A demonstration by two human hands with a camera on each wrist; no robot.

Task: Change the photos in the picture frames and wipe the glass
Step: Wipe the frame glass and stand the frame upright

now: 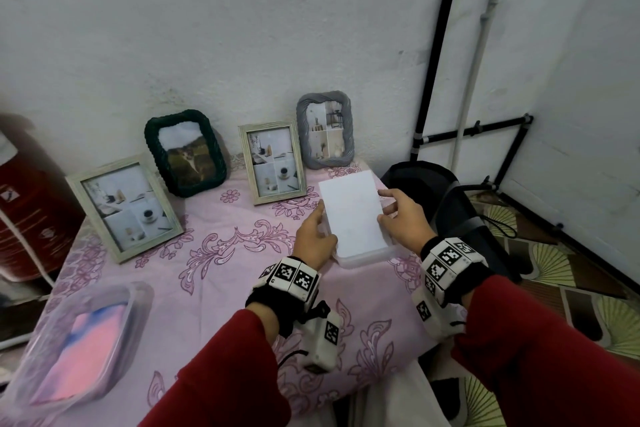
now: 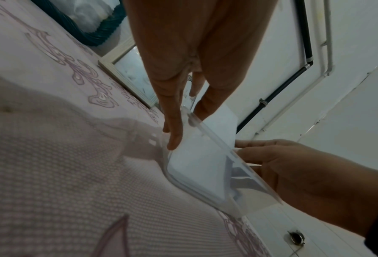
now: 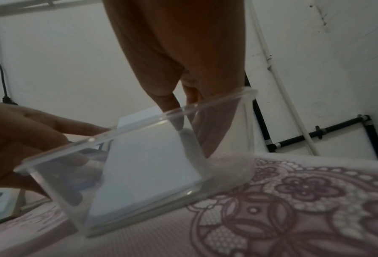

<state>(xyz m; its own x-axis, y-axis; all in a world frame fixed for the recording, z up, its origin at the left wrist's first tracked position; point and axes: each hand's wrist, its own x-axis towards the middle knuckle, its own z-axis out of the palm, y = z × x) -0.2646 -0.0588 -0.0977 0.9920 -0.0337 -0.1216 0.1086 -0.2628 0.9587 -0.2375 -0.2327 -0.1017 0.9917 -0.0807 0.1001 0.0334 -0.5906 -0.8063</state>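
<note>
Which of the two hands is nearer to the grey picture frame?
Right. The right hand lies below the grey frame, slightly to its right; the left hand is lower and further away.

Sleeves: red fabric on both forearms, ending short of the wrists.
Left hand [image 1: 313, 236]: bare; no rings or gloves visible.
Right hand [image 1: 403, 218]: bare; no rings or gloves visible.
Wrist straps: black band around each wrist.
Wrist units: white blocky housings on both wrists, carrying square black-and-white coded markers on several faces.
Cable: thin black cord looping beside the left wrist unit.
</note>
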